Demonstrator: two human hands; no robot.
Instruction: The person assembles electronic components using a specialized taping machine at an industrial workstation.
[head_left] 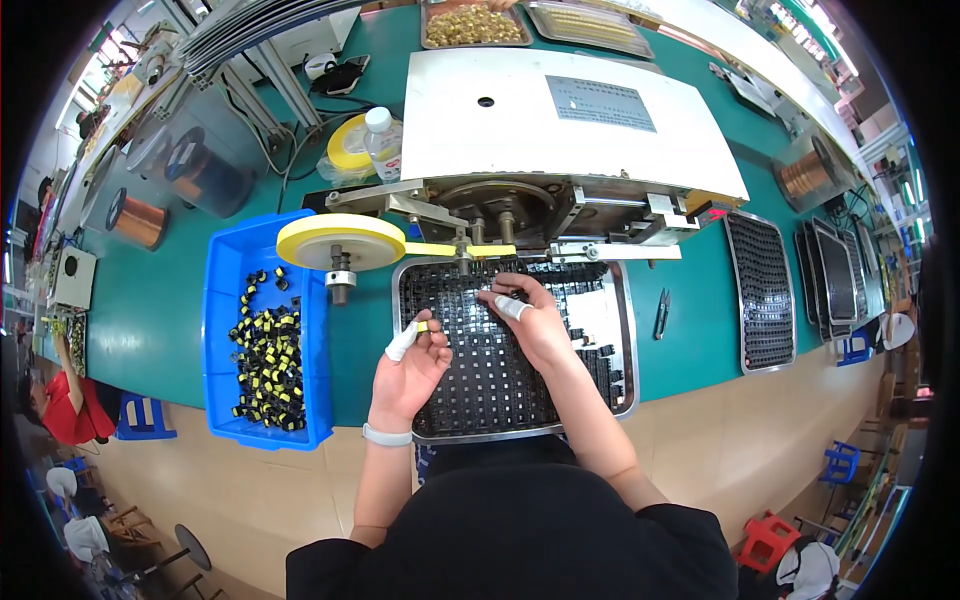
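Note:
Raised over the left part of the tray, my left hand [408,372] pinches a small yellow-taped coil [422,327] between a white-covered thumb and the fingers. My right hand [540,325] hangs over the tray's middle, its thumb, also covered in white, curled toward the fingertips; whatever is between them is too small to make out. Rows of small black parts [475,370] fill most of the metal tray [629,330]. Just beyond both hands, a yellow tape roll [340,243] on the taping machine [470,120] feeds a strip to the right.
A blue bin [216,340] holding loose yellow-taped coils [270,370] stands at the left. Right of the tray lie small snips [662,314], then another tray of black parts [758,290]. Copper wire spools [138,220] and a white-capped bottle [383,145] stand farther back.

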